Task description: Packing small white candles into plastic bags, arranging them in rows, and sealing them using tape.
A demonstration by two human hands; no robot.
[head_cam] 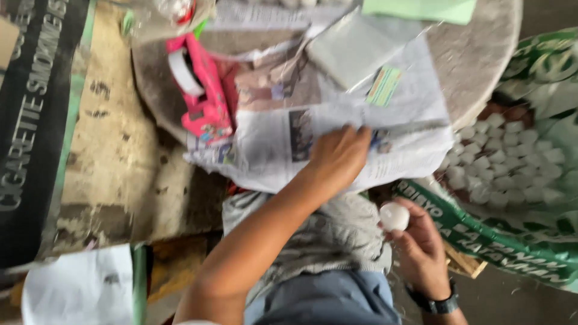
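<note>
Nearest the camera, the person's lap shows a grey patterned shirt hem (337, 232) above blue trousers (328, 301), with a dark wristwatch (435, 303) on the right wrist. Just above it, the right hand (421, 247) is curled around a small white round piece (394, 216), pinching it between thumb and fingertips near the lap, below the edge of the paper. The left hand (340, 155) reaches forward across the body; it lies palm down with fingers bent, pressing on a sheet of newspaper (271, 150) that drapes off the front of a round stone-grey table (475, 54). Whether the fingers grip the paper or only rest on it cannot be told through the blur. To the right, a green and white woven sack (530, 241) stands open, its mouth rolled back, filled with many small white pieces (506, 162) like the one in the right hand. Farther on, on the table to the left of the newspaper, lies a pink tape dispenser (201, 90) with a white roll in it. Beyond the left hand, a clear plastic packet (352, 51) holding something pale rests on the paper, a small coloured label (383, 85) beside it. At the far edge, a light green sheet (421, 9) lies on the table.
</note>
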